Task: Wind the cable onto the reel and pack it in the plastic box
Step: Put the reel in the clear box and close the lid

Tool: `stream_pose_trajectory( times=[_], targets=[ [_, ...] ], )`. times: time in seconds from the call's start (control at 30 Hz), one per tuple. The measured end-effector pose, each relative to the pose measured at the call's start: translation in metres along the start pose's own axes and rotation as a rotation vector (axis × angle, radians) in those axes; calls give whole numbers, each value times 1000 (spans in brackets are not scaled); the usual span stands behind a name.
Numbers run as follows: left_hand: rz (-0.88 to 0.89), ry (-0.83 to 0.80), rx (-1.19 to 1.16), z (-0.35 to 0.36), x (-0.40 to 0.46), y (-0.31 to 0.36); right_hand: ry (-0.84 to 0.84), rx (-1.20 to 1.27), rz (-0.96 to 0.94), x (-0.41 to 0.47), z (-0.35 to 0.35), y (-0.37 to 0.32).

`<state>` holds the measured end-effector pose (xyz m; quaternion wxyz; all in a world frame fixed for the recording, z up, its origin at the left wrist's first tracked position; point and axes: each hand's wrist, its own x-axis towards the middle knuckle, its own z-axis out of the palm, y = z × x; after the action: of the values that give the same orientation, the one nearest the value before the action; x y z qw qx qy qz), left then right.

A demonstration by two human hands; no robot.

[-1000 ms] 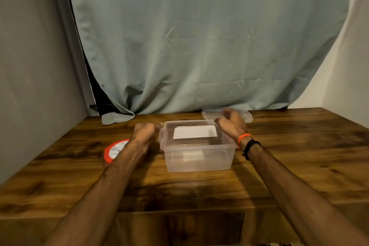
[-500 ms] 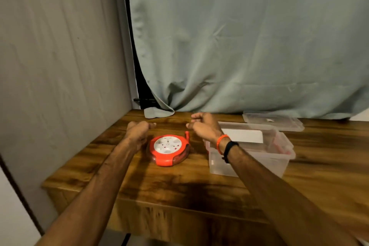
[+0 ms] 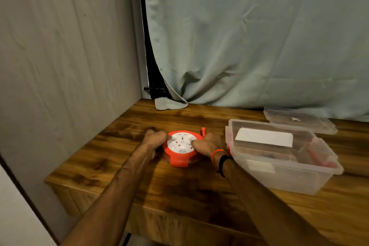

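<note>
Reel point(image 3: 181, 148) lies flat on the wooden table point(image 3: 179, 191), near the table's left end. Its body is orange, with a round white socket face turned upward. A small orange crank handle point(image 3: 202, 132) stands upright at the reel's far right edge. No loose cable is visible outside the reel.

Left hand point(image 3: 155, 139) is placed against the reel's left side, fingers curled around the rim. Right hand point(image 3: 207, 144) is placed against the reel's right side, with a finger resting on the white face. Both hands are in contact with the reel; it sits on the table surface between them. The right wrist carries an orange band point(image 3: 216, 155) and a black band point(image 3: 223, 163).

Plastic box point(image 3: 283, 158) stands open on the table just to the right of the right wrist. It is clear, with a white label on its far inner wall and reddish latch parts at its ends. The clear lid point(image 3: 299, 121) lies flat on the table behind the box, near the curtain point(image 3: 249, 36). A pale wall panel point(image 3: 60, 56) borders the table on the left.
</note>
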<state>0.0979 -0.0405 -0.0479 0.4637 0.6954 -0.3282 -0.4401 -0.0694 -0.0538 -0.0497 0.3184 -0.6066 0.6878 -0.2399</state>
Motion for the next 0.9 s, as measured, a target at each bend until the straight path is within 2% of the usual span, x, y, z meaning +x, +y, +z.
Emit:
stream_pose_trajectory(
  times=[0.1, 0.3, 0.37, 0.47, 0.53, 0.73, 0.83, 0.9],
  targets=[
    [26, 44, 40, 4, 4, 1, 25, 68, 34, 5, 3, 0],
    [53, 93, 57, -1, 6, 4, 48, 406, 96, 11, -3, -7],
    [75, 106, -5, -6, 2, 13, 68, 509, 71, 12, -7, -16],
    [100, 41, -104, -15, -5, 32, 6, 737, 23, 11, -22, -37],
    [153, 25, -110, -19, -13, 46, -23, 790, -48, 10, -35, -49],
    [249, -64, -167, 3, -49, 82, 64, 878, -196, -9, -89, -54],
    [290, -55, -267, 27, -71, 95, 99, 867, -217, -17, -120, -44],
    [290, -127, -317, 45, -83, 98, 110, 916, -193, -22, -143, -31]
  ],
)
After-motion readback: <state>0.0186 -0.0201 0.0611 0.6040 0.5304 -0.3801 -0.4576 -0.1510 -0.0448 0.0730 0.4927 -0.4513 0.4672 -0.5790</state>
